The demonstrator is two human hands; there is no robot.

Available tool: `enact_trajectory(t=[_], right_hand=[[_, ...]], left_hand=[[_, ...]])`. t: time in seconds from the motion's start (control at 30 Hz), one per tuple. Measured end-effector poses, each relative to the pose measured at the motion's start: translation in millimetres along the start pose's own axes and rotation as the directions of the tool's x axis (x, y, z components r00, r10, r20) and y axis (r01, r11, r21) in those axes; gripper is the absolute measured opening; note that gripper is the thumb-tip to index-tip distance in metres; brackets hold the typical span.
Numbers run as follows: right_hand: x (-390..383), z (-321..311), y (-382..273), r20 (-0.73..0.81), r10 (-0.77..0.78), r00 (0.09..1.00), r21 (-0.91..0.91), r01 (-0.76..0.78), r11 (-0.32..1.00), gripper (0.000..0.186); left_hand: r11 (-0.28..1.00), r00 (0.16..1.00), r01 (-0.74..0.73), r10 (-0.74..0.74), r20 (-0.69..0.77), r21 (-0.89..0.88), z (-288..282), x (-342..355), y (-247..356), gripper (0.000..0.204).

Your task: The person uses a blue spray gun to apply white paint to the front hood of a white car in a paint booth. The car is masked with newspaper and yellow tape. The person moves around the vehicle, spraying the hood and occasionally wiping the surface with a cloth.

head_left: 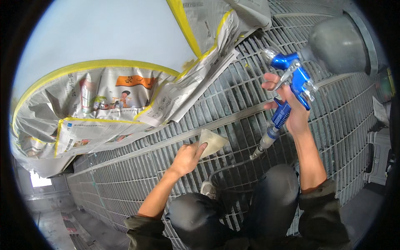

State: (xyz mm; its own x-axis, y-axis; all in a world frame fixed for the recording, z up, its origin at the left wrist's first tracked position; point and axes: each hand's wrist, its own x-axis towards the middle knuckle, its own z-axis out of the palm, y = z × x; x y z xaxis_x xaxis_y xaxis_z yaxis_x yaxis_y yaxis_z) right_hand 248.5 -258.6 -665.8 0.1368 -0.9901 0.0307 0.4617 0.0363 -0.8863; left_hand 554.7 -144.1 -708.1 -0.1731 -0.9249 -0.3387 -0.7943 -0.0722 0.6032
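My right hand (297,116) is wrapped round the handle of a blue spray gun (301,79), with fingers at its silver trigger. A large grey cup (339,43) is attached to the gun and tilts toward the upper right. Below the handle, a blue and clear fitting (271,135) joins a dark air hose (227,167), which curves down past my legs. In my left hand (186,159), thumb on top, is a pale beige, roughly triangular flat piece (214,142); whether it is paper or cloth I cannot tell. It is apart from the gun.
A pale car-body panel (112,33) fills the upper left, its curved edge masked with yellow tape (100,63) and newspaper (100,93). Metal floor grating (137,166) lies beneath. My knees (191,212) are bent close below my hands. A grey case (378,156) stands at the right.
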Motion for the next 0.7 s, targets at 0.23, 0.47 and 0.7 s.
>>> enact_trajectory(t=[0.23, 0.47, 0.7], right_hand=[[-54.8, -16.4, 45.8, 0.018, 0.151, 0.988, 0.076, -0.152, 0.985, 0.037], [-83.1, 26.1, 78.5, 0.027, 0.121, 0.992, 0.061, -0.123, 0.991, 0.033], [-93.8, 63.7, 52.1, 0.037, 0.148, 0.988, 0.204, -0.152, 0.967, 0.048]], left_hand=[[0.966, 0.981, 0.131, -0.159, -0.114, -0.221, 9.2, -13.4, -22.7, 0.043], [0.957, 0.969, 0.022, -0.092, -0.227, -0.290, -5.6, -23.4, -48.7, 0.039], [0.798, 0.962, -0.104, -0.070, -0.262, -0.594, 4.1, -33.3, -52.6, 0.039]])
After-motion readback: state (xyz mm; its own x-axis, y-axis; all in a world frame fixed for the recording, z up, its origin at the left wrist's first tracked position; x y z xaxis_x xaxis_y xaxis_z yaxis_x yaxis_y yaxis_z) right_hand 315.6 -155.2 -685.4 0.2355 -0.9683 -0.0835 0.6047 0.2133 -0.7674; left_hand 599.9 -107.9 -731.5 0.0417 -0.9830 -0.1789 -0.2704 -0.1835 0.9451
